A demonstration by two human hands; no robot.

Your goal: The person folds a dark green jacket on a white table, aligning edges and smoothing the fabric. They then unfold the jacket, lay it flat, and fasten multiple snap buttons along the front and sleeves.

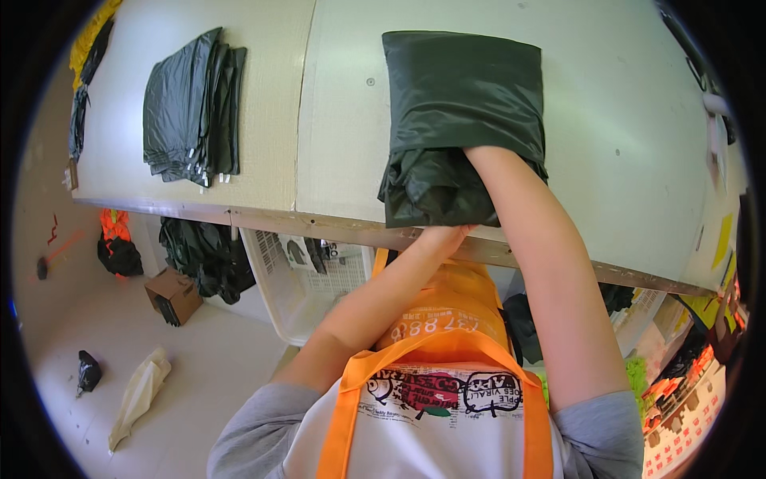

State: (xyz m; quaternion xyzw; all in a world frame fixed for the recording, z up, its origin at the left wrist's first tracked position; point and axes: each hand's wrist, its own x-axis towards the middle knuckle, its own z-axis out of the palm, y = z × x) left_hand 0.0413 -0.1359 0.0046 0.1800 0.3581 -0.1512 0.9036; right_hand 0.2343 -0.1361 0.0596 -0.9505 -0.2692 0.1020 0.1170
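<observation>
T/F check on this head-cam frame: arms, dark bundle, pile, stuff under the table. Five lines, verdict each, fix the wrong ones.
1. The right forearm runs under the upper layer of the dark bundle, leaving the right hand out of sight. True.
2. A pile of dark folded pieces lies on the table. True.
3. That pile is to the right of the dark bundle. False: it is to the left.
4. The left hand is at the near edge of the dark bundle. True.
5. Everything showing below table level is black. False: a brown cardboard box and a white basket show there.
</observation>
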